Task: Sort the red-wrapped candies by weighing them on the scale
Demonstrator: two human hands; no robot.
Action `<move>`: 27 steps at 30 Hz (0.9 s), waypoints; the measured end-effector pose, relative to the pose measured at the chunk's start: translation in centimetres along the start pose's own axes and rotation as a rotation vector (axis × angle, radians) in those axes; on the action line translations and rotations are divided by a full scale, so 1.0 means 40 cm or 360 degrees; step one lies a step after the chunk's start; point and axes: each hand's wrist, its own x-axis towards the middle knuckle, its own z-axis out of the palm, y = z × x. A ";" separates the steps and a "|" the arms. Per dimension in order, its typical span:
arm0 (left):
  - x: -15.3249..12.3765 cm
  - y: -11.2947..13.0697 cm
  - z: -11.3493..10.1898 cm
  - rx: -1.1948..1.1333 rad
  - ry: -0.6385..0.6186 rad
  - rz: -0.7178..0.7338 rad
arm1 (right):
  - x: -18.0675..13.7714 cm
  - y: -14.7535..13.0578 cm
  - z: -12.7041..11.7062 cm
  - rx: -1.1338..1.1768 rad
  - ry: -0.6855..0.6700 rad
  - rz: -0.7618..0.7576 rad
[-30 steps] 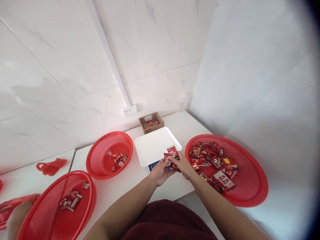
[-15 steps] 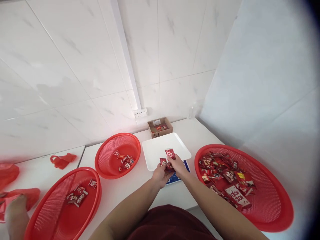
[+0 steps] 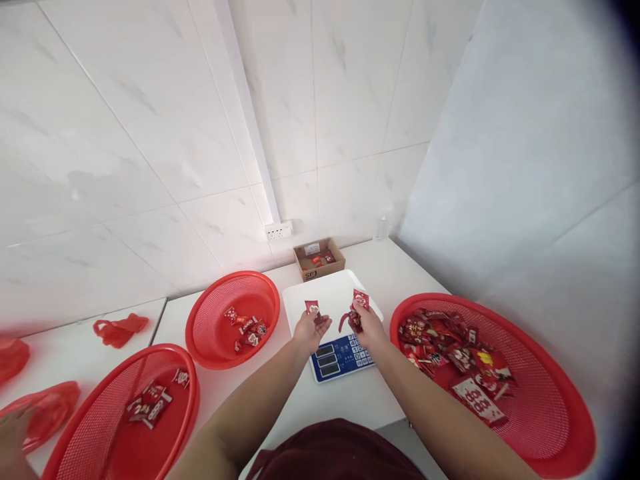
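Red packet (image 3: 313, 308) pinched in left hand (image 3: 310, 328) grip; right hand (image 3: 369, 328) grip closed round a loose bundle (image 3: 359, 301), scale tray (image 3: 327, 293) just below. Risk: slack hold sheds a piece.

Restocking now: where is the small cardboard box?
Head view, centre: the small brown cardboard box sits against the tiled wall, just behind the white scale tray.

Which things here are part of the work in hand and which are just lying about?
In use: left hand holding one red packet; right hand holding several packets; scale; full red basket.
Lying about: cardboard box; red bags; wall socket.
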 end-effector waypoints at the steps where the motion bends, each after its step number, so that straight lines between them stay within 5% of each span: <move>1: 0.002 0.001 0.005 0.0043 -0.0033 -0.0029 | 0.003 -0.001 -0.002 0.0015 0.0006 0.0023; 8: 0.001 -0.025 0.030 0.0514 -0.0351 -0.0154 | 0.009 0.010 -0.001 0.0009 -0.0013 0.0036; 21: 0.038 0.006 0.059 0.0699 -0.0481 -0.0192 | 0.038 0.004 -0.006 -0.0109 -0.0095 -0.0038; 27: 0.059 0.046 0.069 0.0941 -0.0469 0.0054 | 0.062 0.019 -0.016 -0.0153 -0.0053 -0.0107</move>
